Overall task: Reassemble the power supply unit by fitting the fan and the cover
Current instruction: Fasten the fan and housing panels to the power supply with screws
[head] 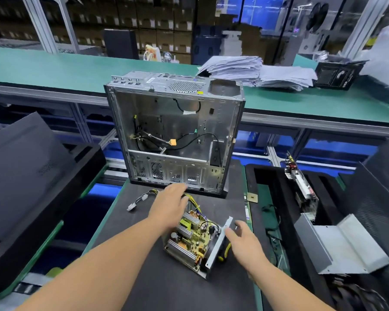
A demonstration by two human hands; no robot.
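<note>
Open power supply unit [194, 240] lying on the dark mat [144, 254], circuit board exposed, just in front of the bare computer case [174, 135]. Left hand [170, 206] spread flat, fingers straight, over the unit's far end by the yellow cable bundle [192, 199]. Right hand [245, 240] loose and released, fingertips near the unit's upright metal side wall [220, 239]. Grey metal cover [344, 248] well right of the unit, off the mat.
</note>
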